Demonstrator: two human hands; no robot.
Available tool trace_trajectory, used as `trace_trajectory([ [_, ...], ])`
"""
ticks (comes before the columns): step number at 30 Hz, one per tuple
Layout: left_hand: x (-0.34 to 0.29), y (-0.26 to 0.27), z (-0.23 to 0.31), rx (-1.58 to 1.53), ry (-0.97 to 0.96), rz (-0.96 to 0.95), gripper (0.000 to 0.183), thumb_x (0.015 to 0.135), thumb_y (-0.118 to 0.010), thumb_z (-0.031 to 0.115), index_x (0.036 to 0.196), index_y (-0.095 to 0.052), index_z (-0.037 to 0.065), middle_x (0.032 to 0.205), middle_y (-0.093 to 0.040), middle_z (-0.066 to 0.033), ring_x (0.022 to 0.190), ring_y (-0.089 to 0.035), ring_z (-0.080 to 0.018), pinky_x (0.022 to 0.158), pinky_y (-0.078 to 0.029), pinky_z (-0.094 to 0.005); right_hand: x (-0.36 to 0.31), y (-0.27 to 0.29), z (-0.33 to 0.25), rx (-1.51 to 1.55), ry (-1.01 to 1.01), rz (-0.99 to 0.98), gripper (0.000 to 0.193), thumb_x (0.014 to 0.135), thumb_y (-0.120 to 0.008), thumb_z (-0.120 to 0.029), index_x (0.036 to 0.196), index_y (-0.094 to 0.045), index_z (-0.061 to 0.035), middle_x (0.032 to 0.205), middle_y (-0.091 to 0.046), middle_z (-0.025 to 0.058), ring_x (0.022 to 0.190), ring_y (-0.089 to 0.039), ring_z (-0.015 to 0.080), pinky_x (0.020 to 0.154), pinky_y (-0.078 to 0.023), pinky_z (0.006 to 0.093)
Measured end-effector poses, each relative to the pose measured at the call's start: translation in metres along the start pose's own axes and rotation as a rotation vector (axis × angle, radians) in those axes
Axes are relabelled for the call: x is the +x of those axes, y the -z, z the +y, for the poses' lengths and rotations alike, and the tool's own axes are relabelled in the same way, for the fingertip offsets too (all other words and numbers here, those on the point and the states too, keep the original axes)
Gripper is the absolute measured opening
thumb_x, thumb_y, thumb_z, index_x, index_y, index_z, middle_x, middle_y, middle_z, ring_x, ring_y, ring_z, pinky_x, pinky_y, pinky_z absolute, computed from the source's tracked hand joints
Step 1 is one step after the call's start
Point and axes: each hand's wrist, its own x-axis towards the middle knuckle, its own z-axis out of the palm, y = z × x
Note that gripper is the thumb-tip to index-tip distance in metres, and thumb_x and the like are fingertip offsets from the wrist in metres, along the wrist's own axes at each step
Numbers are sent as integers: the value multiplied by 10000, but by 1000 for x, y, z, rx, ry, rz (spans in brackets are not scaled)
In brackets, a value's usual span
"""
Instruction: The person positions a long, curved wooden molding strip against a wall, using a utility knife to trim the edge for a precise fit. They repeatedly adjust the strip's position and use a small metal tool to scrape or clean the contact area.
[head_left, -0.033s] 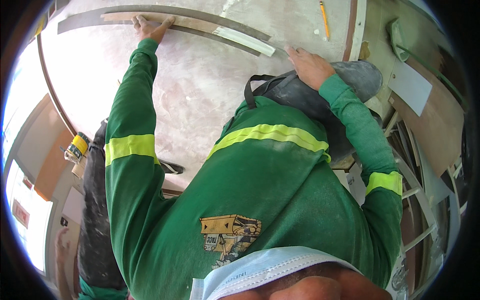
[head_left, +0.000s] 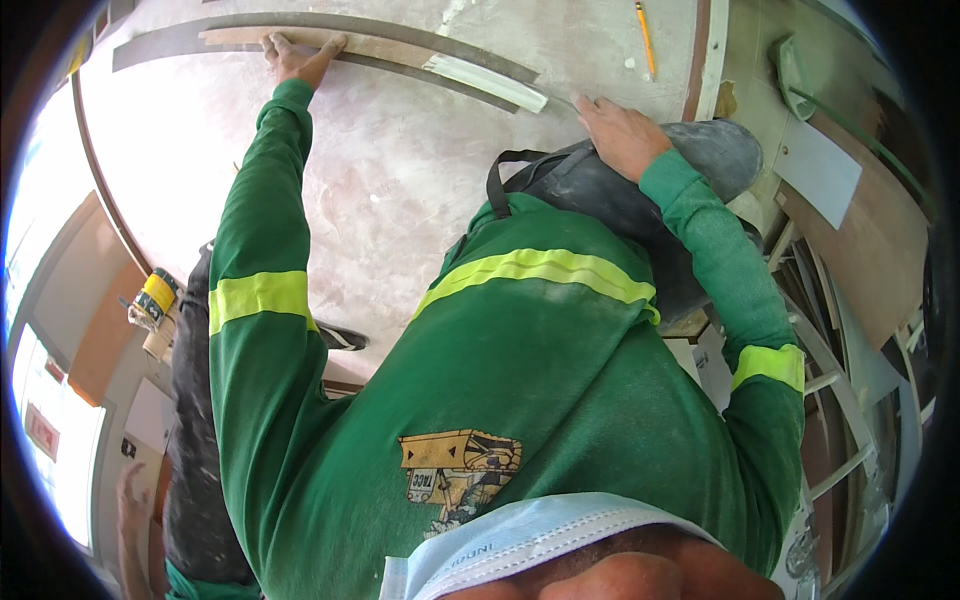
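Observation:
A narrow light-brown wooden strip [head_left: 385, 47] lies on a wider dark grey strip [head_left: 165, 45] on the pale, dusty work surface [head_left: 390, 170]. Its right part is a white, streaked section [head_left: 485, 81]; whether this is a coating or a separate piece I cannot tell. Toward the strip's left end, my left hand [head_left: 303, 60] rests on top, fingers and thumb spread. Just past the white end, my right hand [head_left: 622, 135] is closed round a slim, blade-like tool [head_left: 562, 99], mostly hidden by the fingers. The tool points toward the white end.
A yellow pencil [head_left: 646, 40] lies at the far right of the surface, near its brown edge strip [head_left: 697, 60]. Boards [head_left: 860, 230] and a pale metal frame [head_left: 845, 465] stand on the right. A yellow-and-dark can [head_left: 157, 290] and another person's hand [head_left: 132, 500] are at the left.

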Motion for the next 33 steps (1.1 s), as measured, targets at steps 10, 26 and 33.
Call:
trace_trajectory([
  [10, -3, -4, 3, -87, -43, 17, 1488, 729, -808, 787, 1614, -71, -155, 1704, -14, -369, 1601, -6, -501, 1313, -161, -487, 18, 36, -8, 337, 41, 263, 319, 1088, -487, -219, 1345, -494, -31, 1256, -658, 252, 1135, -650, 457, 956, -534, 537],
  [26, -25, 34, 59, -126, 261, -127, 1318, 760, -904, 460, 1677, -69, 13, 1767, 73, -165, 1535, -68, -645, 1110, -264, -850, 406, 101, -291, 231, 348, 346, 395, 1046, -543, -268, 1299, -534, 35, 1326, -662, 268, 1225, -663, 436, 1047, -544, 509],
  [33, -22, 8, 32, -96, 124, -62, 1260, 793, -853, 479, 1675, -76, 24, 1754, 92, -206, 1513, -56, -684, 1080, -264, -877, 408, 126, -314, 186, 309, 248, 455, 980, -674, -252, 1306, -533, 31, 1298, -682, 259, 1200, -692, 421, 1032, -568, 495],
])
